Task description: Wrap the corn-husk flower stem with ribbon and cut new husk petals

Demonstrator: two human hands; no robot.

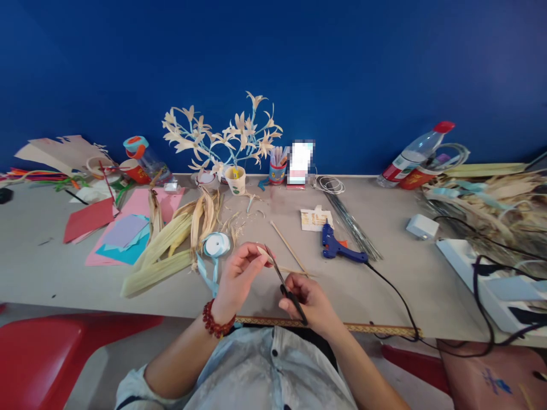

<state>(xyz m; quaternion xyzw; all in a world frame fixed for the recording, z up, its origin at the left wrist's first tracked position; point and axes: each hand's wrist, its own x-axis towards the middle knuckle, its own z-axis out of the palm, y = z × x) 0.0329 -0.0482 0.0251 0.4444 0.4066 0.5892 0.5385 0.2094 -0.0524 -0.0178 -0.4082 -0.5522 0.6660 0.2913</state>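
My left hand (240,274) is closed, pinching a small pale strip of corn husk (264,254) between thumb and fingers. Black-handled scissors (292,296) are gripped in my right hand (311,300), their blades pointing up and left to the husk strip. The blades lie against or right beside the strip; I cannot tell whether they cut into it. A roll of light blue ribbon (216,245) lies left of my left hand, near dried corn husks (171,242). Beyond my hands a thin wooden stick (288,246) rests on the table.
A blue glue gun (342,246) lies right of my hands, its cord running off the front edge. Behind it are metal wires (354,228). A paper cup (236,181) with husk flowers (231,134) stands at the back. A power strip (474,279) and bottle (414,156) are at right.
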